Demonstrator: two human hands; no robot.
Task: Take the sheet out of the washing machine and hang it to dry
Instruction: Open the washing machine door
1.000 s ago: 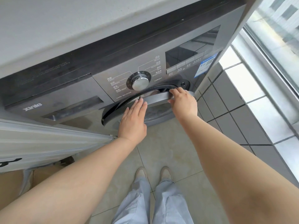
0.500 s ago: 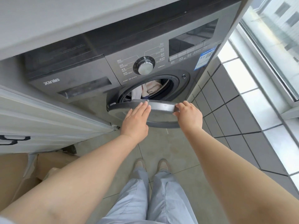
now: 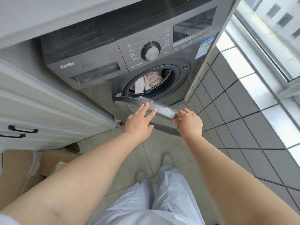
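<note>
Curled round the free edge of the washer door (image 3: 162, 111), the right hand (image 3: 189, 122) grips it with fingers wrapped over the rim and thumb on the near side. Left hand (image 3: 139, 121) lies flat against the door's outer face, fingers straight and slightly spread, holding nothing.

Between both hands and the drum stands that door, swung wide on its left hinge. White cabinet doors (image 3: 40, 111) with black handles fill the left side of the scene, right beside the washing machine (image 3: 97, 59), and cardboard boxes (image 3: 24, 168) sit on the floor at near left. Grey wall tiles (image 3: 235, 103) run along the right, under a window sill (image 3: 240, 65) and window. A countertop (image 3: 48, 13) overhangs the machine. On the front panel are a silver dial (image 3: 151, 53) and a dark display.

Inside the round opening, far beyond both hands, lies the sheet (image 3: 149, 82): pale, crumpled fabric bunched in the drum, well apart from either hand, neither touching it.

Both forearms reach forward and downward from the near edge, bare, the wrists roughly level. Below them are light trousers and two shoes on the tiled floor (image 3: 146, 151).
</note>
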